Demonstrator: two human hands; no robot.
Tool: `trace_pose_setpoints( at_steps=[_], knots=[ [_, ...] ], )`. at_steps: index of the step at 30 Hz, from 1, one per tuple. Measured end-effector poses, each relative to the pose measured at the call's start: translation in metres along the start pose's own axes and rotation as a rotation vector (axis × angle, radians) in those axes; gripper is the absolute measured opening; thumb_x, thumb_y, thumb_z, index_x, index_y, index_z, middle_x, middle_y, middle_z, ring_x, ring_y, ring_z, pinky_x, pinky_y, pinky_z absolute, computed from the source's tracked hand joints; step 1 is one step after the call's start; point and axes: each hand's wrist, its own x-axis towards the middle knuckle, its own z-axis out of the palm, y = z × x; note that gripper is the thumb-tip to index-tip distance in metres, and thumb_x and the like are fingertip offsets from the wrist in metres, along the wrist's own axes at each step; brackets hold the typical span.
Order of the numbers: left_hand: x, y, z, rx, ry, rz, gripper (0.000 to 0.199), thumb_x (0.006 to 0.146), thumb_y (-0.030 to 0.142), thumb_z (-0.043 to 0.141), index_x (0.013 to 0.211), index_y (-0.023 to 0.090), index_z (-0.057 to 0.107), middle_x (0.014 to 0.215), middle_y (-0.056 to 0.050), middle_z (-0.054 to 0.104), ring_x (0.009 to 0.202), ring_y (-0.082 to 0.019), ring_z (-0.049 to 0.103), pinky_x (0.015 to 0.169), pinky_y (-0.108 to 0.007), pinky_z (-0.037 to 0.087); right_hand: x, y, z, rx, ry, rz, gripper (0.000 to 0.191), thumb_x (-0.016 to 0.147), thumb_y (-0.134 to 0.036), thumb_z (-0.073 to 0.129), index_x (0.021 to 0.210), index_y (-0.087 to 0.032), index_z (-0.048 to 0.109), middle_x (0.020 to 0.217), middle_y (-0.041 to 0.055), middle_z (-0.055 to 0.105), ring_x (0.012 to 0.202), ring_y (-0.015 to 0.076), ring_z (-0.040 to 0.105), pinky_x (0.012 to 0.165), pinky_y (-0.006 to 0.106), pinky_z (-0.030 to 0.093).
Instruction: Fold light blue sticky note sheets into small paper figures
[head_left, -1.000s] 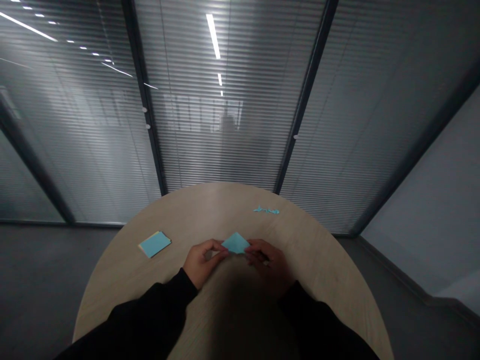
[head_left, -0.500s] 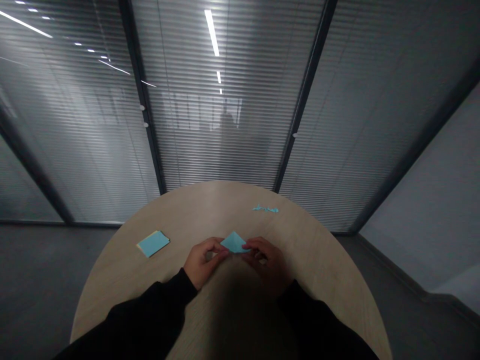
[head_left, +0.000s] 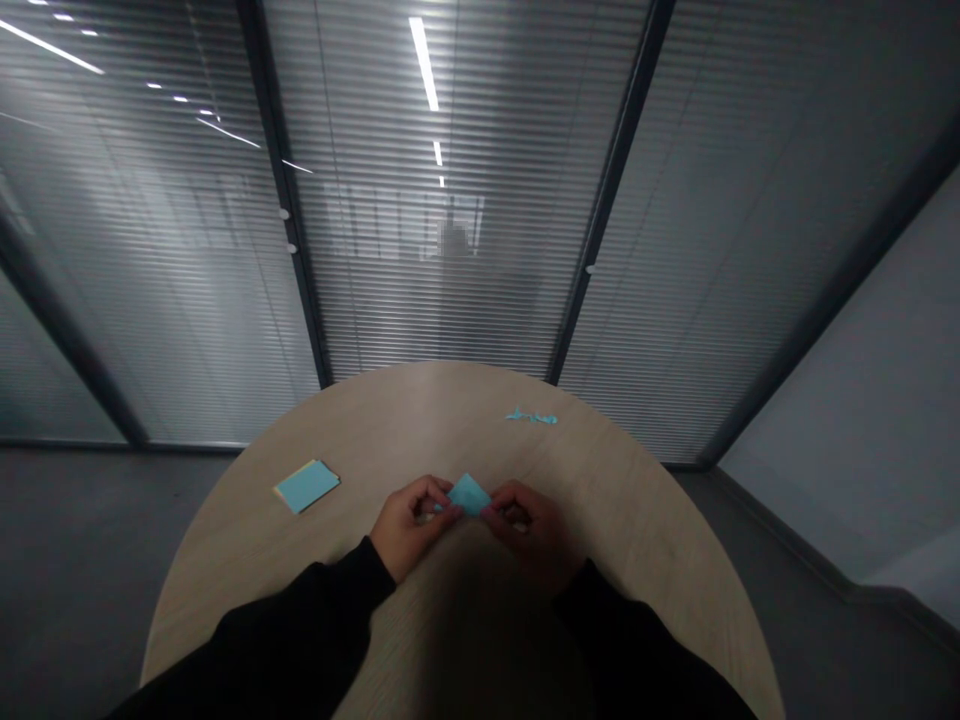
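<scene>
A small folded piece of light blue paper is held between both hands above the middle of the round table. My left hand pinches its left side between thumb and fingers. On the right side, my right hand grips the paper the same way, with its fingertips near the lower right edge. The fingers cover the paper's side corners. To the left lies a stack of paper sheets, light blue on top with a yellow edge showing beneath.
Thin crumpled light blue scraps lie near the far edge of the wooden round table. Beyond the table stand glass partitions with blinds and dark frames. A pale wall is at the right.
The held paper shows a smaller, more diamond-like shape, and its top point sits slightly lower. Both hands keep hold of it, their fingers a little shifted.
</scene>
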Motion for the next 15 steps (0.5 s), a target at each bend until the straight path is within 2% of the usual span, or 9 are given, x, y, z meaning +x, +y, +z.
trace_pose_setpoints(
  at_steps=[2,6,15],
  knots=[
    [-0.0003,-0.0016,0.0029,-0.089,0.017,-0.037,0.028,0.079,0.037,0.074,0.093,0.017,0.059,0.092,-0.005,0.066,0.081,-0.016,0.062,0.072,-0.028,0.048,-0.0009,0.0007,0.0033,0.034,0.007,0.062,0.022,0.082,-0.04,0.064,0.075,-0.02,0.058,0.068,-0.0007,0.061,0.058,0.0135,0.057,0.055,0.024,0.045],
    [0.0005,-0.0042,0.0066,-0.213,0.017,-0.08,0.052,0.076,0.036,0.077,0.119,0.018,0.053,0.087,-0.001,0.06,0.074,-0.013,0.06,0.067,-0.025,0.048,-0.0019,0.0021,0.0076,0.073,0.018,0.107,0.024,0.081,-0.042,0.063,0.074,-0.02,0.057,0.061,-0.0026,0.056,0.053,0.0122,0.051,0.05,0.022,0.039],
    [-0.0009,0.0018,0.0089,-0.144,-0.034,-0.156,0.041,0.078,0.044,0.073,0.104,0.014,0.062,0.082,-0.002,0.064,0.065,-0.011,0.057,0.062,-0.025,0.047,-0.0031,0.0055,0.0107,0.092,0.022,0.097,0.024,0.083,-0.042,0.063,0.075,-0.02,0.056,0.063,-0.0024,0.056,0.055,0.0118,0.05,0.051,0.022,0.039]
  ],
)
